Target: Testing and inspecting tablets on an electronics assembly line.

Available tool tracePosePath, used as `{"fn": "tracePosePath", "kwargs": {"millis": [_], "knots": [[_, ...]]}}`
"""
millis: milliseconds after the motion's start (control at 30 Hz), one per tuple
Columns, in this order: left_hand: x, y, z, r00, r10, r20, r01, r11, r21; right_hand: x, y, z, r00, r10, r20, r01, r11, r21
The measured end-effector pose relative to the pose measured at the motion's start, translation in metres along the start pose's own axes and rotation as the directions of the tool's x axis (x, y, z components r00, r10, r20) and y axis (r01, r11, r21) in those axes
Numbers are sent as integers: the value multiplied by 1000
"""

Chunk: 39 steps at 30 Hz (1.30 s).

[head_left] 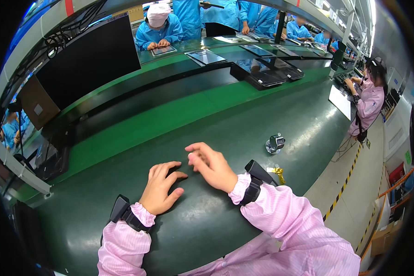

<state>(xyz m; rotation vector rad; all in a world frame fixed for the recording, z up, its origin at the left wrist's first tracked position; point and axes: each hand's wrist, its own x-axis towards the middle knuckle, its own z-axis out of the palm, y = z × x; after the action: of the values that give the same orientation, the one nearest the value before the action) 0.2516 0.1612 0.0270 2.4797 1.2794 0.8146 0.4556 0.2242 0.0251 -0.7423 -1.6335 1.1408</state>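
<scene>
Head view looks down on a dark green counter (244, 119) where both hands rest with nothing in them: the left hand (162, 187) lies palm-down with fingers loosely spread and touching the surface, and the right hand (211, 165) hovers just beside it, fingers half-curled and apart, pinching nothing. Nearest to them, off to the right and well apart from either hand, stands a small silver tape dispenser (275, 143), and nearer the counter's edge lies a scrap of yellow tape (278, 172) just beside the right wrist strap (255, 181). Judging by how things lie, no piece is in hand or set in front of the person, so any work on one appears not yet begun, and the stretch between the hands and the black belt (170, 87) holds no workpiece. Further up, flat dark panels (206, 56) and black trays (267, 78) lie near people in blue coats. Hard to make out: what the dispenser holds, whether the right fingertips touch the counter, and the left rim, where a dark screen (89, 60) blocks what lies behind
</scene>
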Motion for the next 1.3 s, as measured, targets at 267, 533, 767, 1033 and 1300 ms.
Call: {"fn": "tracePosePath", "kwargs": {"millis": [267, 533, 767, 1033, 1300], "knots": [[1, 3, 7, 992, -123, -42, 123, 992, 10, -11, -6, 7, 962, -116, 247, 183, 945, -271], [1, 0, 10, 993, -117, 7, 116, 989, 96, -10, 9, 5, 940, -165, 300, 254, 923, -289], [0, 0, 9, 993, -120, -4, 119, 988, 93, -11, -5, 6, 956, -109, 272, 179, 952, -248], [-1, -1, 11, 994, -104, -28, 106, 990, 89, -12, 0, 6, 953, -32, 303, 105, 968, -228], [0, 4, 4, 997, -77, -21, 80, 987, 138, -6, -6, 4, 986, -117, 118, 150, 933, -327]]}}
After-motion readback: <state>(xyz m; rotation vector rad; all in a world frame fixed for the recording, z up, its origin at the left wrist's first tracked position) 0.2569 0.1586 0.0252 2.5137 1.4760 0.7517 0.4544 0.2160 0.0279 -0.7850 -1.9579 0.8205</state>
